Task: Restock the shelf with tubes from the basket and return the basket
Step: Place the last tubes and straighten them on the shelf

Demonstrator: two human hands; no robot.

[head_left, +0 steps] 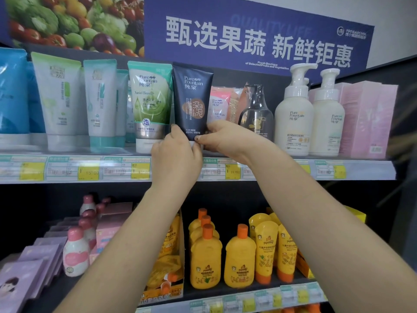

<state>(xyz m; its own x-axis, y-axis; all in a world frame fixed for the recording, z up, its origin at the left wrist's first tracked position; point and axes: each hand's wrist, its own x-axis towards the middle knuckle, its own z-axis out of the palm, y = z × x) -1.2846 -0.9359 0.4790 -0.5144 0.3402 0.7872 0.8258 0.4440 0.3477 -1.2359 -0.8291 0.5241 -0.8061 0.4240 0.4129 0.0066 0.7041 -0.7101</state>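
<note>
A dark navy tube [191, 98] stands upright on its cap on the top shelf [361, 170], between a green tube [150, 105] and a small pink tube [218, 105]. My left hand [176, 154] grips the navy tube's lower left side and cap. My right hand [225, 138] pinches its lower right edge with thumb and fingers. The cap is hidden behind my hands. The basket is not in view.
More tubes [61, 102] line the top shelf to the left. A dark pump bottle [257, 116], two white pump bottles [293, 118] and pink boxes [367, 120] stand to the right. Yellow bottles [206, 256] fill the lower shelf.
</note>
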